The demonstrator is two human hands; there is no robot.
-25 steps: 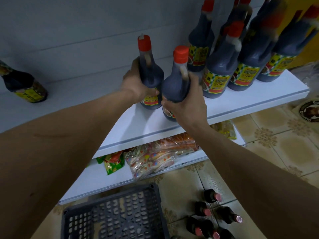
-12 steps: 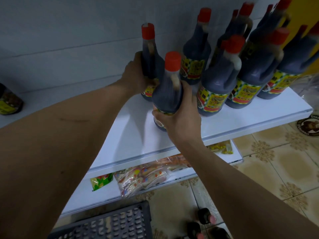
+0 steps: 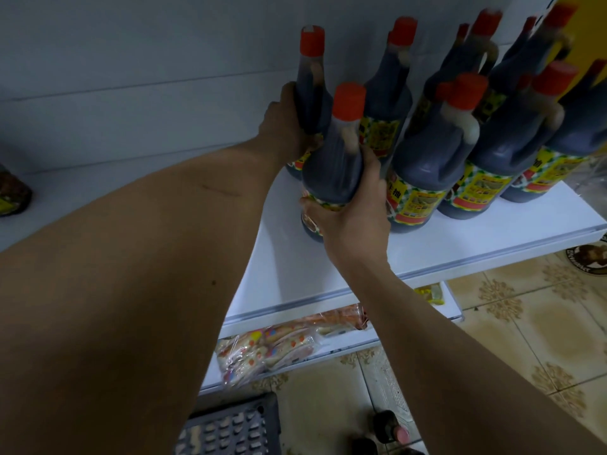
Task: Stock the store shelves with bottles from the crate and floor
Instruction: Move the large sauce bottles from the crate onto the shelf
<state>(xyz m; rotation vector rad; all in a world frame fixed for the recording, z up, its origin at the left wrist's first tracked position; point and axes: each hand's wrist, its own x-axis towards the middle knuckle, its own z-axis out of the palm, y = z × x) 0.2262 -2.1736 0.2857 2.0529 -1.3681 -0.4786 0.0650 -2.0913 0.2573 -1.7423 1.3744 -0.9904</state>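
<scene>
A white shelf (image 3: 328, 270) against a pale wall carries a cluster of dark red-capped bottles (image 3: 437, 152). Left of that cluster, the left hand (image 3: 285, 123) grasps the rear bottle (image 3: 310, 90); the right hand (image 3: 354, 215) wraps its fingers (image 3: 374, 172) round the front bottle (image 3: 335, 159).

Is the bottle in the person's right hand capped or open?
Capped: the bottle in the right hand has its orange cap sitting on the neck.
</scene>
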